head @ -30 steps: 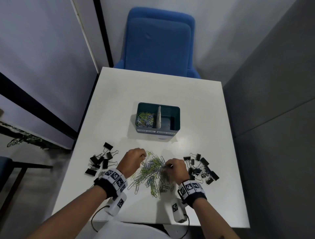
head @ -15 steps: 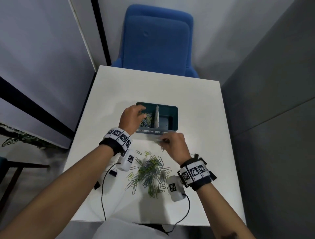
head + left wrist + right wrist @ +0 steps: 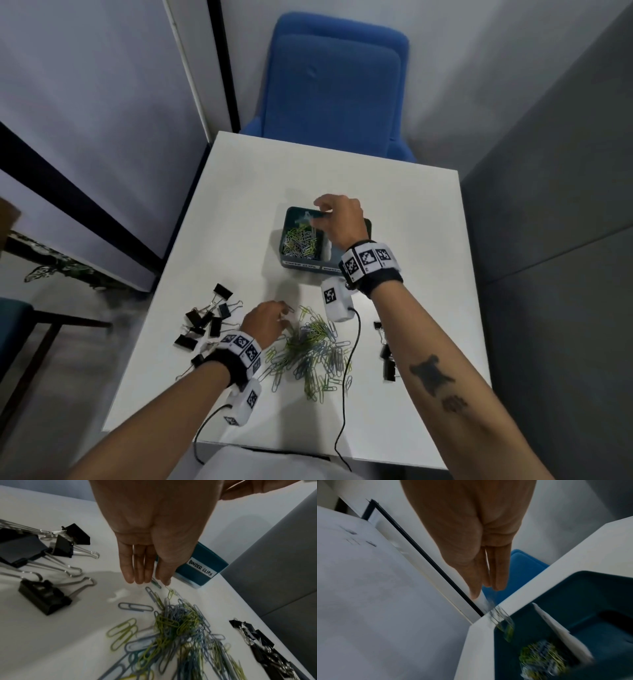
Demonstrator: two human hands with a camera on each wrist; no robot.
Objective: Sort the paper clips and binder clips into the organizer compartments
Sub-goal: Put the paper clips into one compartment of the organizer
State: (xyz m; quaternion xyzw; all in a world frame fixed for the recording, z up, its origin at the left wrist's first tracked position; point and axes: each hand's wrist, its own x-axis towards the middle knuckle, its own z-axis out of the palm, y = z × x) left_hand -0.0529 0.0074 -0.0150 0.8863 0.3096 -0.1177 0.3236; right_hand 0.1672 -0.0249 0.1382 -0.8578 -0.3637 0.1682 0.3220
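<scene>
A teal organizer (image 3: pixel 287 219) stands mid-table with a white divider (image 3: pixel 559 630). Its left compartment holds green and blue paper clips (image 3: pixel 300 241). My right hand (image 3: pixel 320 214) hovers over that compartment with straight fingers (image 3: pixel 500 574), and a few blurred clips (image 3: pixel 504 623) fall from it. The loose paper clip pile (image 3: pixel 315 353) lies near the front edge. My left hand (image 3: pixel 284 313) reaches down to the pile's far left edge, with straight fingertips (image 3: pixel 130 578) just above a clip and holding nothing. Black binder clips lie in a left group (image 3: pixel 205 322) and a right group (image 3: pixel 388 356).
The organizer's front carries a "BINDER CLIPS" label (image 3: pixel 200 569) on its right half. A blue chair (image 3: pixel 335 89) stands behind the white table (image 3: pixel 411 212). Grey partition walls close in left and right. Sensor cables (image 3: pixel 356 329) hang from both wrists across the pile.
My left hand came back from the organizer to the pile. My right hand rose from in front of the organizer to above its left compartment and let its paper clips go.
</scene>
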